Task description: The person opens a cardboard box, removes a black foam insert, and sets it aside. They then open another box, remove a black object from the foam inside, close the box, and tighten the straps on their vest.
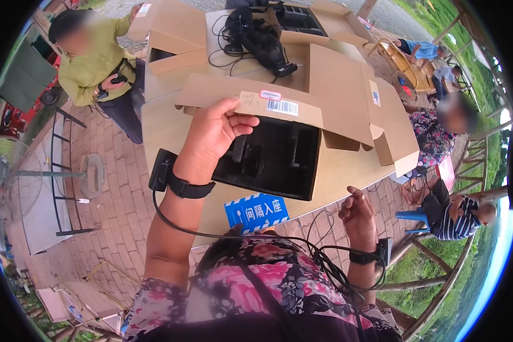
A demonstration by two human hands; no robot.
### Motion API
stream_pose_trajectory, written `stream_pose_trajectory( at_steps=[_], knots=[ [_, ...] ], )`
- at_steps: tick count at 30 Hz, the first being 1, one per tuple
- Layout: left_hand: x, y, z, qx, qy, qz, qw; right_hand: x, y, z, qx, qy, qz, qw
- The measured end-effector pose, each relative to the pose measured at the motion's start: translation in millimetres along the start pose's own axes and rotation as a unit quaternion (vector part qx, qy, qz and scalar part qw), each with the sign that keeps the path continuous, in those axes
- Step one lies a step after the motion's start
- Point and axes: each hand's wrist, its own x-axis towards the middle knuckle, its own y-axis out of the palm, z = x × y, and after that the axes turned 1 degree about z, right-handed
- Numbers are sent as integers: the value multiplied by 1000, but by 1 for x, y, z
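Note:
My left hand pinches the edge of a cardboard box's flap, which carries a barcode label and a red-edged sticker. Below it the open cardboard box shows a black foam insert with shaped recesses; my hand and wrist hide its left part. To the right of the box, off the table's near edge, is my right hand, fingers loosely bent and apart, holding nothing. Each wrist wears a black strap with a small device, and a black cable runs between them across my front.
On the table lie black straps and gear with cables. More open cardboard boxes stand at the far side. A blue sign hangs at the near edge. A person in a green shirt stands left; others sit at right.

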Motion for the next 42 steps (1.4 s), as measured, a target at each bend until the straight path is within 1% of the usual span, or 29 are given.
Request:
stream_pose_trajectory(
  at_steps=[2,6,8,20,24,28,31,34,41,42],
  knots=[
    [0,2,0,4,0,-4,1000,-2,-12,-3,-6,-6,41,999],
    [-1,1,0,21,7,-13,1000,-12,-22,-5,-2,-8,26,1000],
    [-3,2,-1,28,0,-21,999,-16,-18,-6,22,-9,-10,1000],
    [-17,-3,4,48,-10,-9,999,-26,-15,-3,-3,1,-7,1000],
    [-31,-5,10,49,-21,9,999,-26,-20,-7,-3,-8,-2,1000],
    [-54,-6,18,62,-14,19,998,-27,-17,-8,-1,-9,-9,1000],
    [-70,-12,24,55,-13,14,998,-28,-16,-6,-2,-12,2,1000],
    [-82,-18,26,36,-8,6,999,-27,-9,-7,-5,-18,-9,1000],
    [-98,-13,27,21,19,-15,999,-17,6,-2,-22,-42,16,999],
    [-99,-14,26,18,10,-18,1000,-16,7,-2,-26,-39,24,999]
  ],
)
